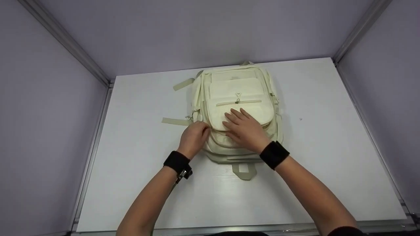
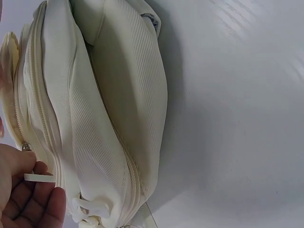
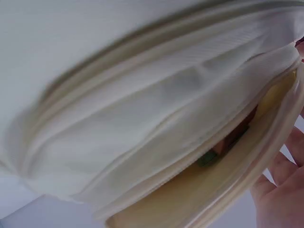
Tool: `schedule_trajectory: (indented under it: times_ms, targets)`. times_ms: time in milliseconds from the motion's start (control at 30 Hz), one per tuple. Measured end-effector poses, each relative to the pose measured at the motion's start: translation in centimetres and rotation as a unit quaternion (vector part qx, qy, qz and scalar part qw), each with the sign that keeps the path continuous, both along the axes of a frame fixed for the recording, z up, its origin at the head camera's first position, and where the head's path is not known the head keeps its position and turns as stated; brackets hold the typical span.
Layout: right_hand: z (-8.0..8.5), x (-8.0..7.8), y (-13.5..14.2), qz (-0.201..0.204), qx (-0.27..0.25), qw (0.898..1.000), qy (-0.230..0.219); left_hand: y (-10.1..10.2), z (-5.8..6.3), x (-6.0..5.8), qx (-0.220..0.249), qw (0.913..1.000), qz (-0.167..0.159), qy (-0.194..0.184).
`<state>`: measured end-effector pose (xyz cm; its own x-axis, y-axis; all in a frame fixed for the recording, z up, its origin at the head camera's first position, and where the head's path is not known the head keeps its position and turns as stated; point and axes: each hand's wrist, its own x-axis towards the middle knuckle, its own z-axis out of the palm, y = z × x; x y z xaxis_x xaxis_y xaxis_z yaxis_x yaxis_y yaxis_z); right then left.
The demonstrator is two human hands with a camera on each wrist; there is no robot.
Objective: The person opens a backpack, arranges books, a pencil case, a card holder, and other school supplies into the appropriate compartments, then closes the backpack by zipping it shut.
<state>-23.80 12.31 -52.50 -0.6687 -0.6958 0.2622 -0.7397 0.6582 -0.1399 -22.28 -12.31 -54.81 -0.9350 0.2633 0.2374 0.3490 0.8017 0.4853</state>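
A cream backpack (image 1: 236, 88) lies on its back on the white table, its top handle (image 1: 244, 173) toward the person. At its left side, the left hand (image 1: 194, 137) pinches a zipper pull (image 2: 40, 178); the metal slider (image 2: 26, 147) shows just above the thumb in the left wrist view. The right hand (image 1: 246, 131) rests on the front pocket with its fingers spread and fairly straight. The right wrist view shows that front pocket (image 3: 156, 204) gaping, with a small green and brown item (image 3: 225, 145) inside, its kind unclear.
Two loose straps (image 1: 175, 121) stick out to the left of the backpack. The white table (image 1: 328, 164) has grey panels (image 1: 49, 114) standing at its left, back and right. A tiny speck (image 1: 300, 119) lies right of the backpack.
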Motion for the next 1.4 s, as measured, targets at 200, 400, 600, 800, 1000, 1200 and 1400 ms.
schedule_trajectory:
  times_ms: [200,400,600,800,1000,1200,1400]
  targets:
    - [-1.9,1.1,4.5,0.010,-0.127,0.990,0.061,-0.3,0.0,0.2,0.023,0.9997,0.009,0.003]
    - [-3.8,1.1,5.9,0.001,-0.170,0.982,0.078,-0.4,0.0,0.3,0.052,0.9982,0.026,-0.015]
    - [-4.8,0.9,5.5,-0.015,-0.198,0.974,0.106,0.1,0.3,0.4,0.052,0.9975,0.031,-0.037]
    - [-5.6,1.0,5.3,-0.024,-0.209,0.971,0.112,0.8,0.7,0.9,0.029,0.9992,0.020,-0.021]
    - [-5.8,1.3,5.4,-0.027,-0.206,0.972,0.109,2.0,0.8,1.9,0.028,0.9996,-0.003,-0.004]
    - [-5.9,1.3,5.2,-0.027,-0.212,0.970,0.113,3.6,0.6,2.5,0.034,0.9992,-0.022,0.008]
    - [-5.9,1.3,5.2,-0.025,-0.215,0.968,0.123,5.6,0.6,2.6,0.012,0.9991,-0.029,0.030]
